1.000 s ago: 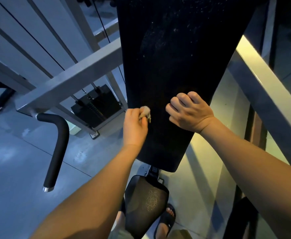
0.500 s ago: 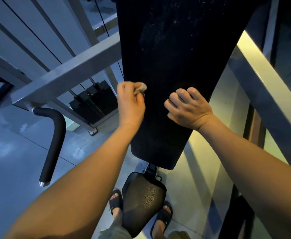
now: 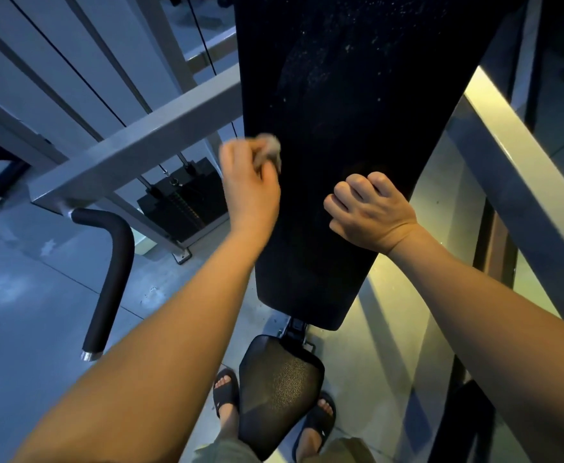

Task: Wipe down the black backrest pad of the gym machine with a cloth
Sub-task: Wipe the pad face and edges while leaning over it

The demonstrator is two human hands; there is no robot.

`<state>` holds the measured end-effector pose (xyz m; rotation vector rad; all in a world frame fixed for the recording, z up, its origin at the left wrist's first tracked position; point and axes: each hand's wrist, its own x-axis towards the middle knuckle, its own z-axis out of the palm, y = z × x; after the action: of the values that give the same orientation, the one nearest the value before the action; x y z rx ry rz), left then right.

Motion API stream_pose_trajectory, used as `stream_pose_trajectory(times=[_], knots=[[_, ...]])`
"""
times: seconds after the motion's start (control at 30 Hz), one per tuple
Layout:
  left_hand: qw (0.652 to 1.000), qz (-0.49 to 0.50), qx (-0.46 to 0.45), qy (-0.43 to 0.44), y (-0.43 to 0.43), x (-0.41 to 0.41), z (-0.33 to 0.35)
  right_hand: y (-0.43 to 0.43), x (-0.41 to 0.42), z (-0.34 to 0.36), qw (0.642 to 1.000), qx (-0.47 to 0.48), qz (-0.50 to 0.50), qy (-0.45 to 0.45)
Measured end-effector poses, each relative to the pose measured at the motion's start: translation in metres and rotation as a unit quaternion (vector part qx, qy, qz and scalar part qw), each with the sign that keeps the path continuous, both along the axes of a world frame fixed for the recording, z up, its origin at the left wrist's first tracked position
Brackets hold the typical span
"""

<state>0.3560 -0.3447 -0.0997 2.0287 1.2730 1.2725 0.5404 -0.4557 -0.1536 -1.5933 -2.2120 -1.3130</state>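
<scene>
Head view: 1 person facing the machine.
Cloth (image 3: 270, 149): looks soft, light; wadded, pinched in left hand (image 3: 250, 187) at pad's 9 o'clock edge.
Backrest pad (image 3: 344, 121): likely stiff, fixed; specked toward 12 o'clock.
Right hand (image 3: 370, 212): curled, empty, knuckles on pad, 4 o'clock.

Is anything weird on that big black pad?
Yes. Whitish specks are scattered over the upper part of the backrest pad, above the cloth in the left hand. They look like dust or residue not yet wiped.
</scene>
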Motion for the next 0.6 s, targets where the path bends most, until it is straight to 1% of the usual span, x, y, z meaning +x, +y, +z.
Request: stream_pose_trajectory(times=[0.07,0.17,0.23,0.27,0.33,0.37,0.4,0.43,0.5,0.53,0.6], knots=[[0.999,-0.016,0.046,-0.018,0.021,0.008,0.023,0.000,0.001,0.000,1.000,-0.002,-0.005,-0.003],[0.997,-0.040,0.051,0.052,0.019,0.006,0.002,-0.001,-0.001,0.001,1.000,-0.003,-0.009,0.001],[0.996,-0.039,-0.002,0.081,0.002,-0.005,-0.026,-0.001,-0.003,0.003,1.000,-0.009,-0.011,0.001],[0.994,-0.046,-0.050,0.091,-0.006,-0.012,-0.037,-0.002,-0.003,0.005,1.000,-0.011,-0.010,0.002],[0.983,-0.063,-0.134,0.106,-0.023,-0.025,-0.046,-0.003,-0.005,0.009,1.000,-0.014,-0.010,0.002],[0.981,-0.069,-0.153,0.101,-0.029,-0.028,-0.044,-0.004,-0.005,0.010,1.000,-0.018,-0.010,0.002],[0.982,-0.067,-0.153,0.084,-0.034,-0.028,-0.037,-0.005,-0.005,0.011,1.000,-0.024,-0.011,0.002],[0.987,-0.059,-0.135,0.058,-0.035,-0.025,-0.028,-0.006,-0.005,0.013,0.999,-0.031,-0.016,0.002],[0.995,-0.058,-0.078,0.014,-0.033,-0.011,-0.005,-0.008,-0.007,0.016,0.998,-0.054,-0.032,0.003],[0.996,-0.070,-0.057,0.008,-0.030,-0.003,0.000,-0.009,-0.009,0.017,0.997,-0.066,-0.038,0.006],[0.994,-0.100,-0.029,0.025,-0.026,0.007,-0.002,-0.011,-0.012,0.019,0.996,-0.074,-0.043,0.022]])
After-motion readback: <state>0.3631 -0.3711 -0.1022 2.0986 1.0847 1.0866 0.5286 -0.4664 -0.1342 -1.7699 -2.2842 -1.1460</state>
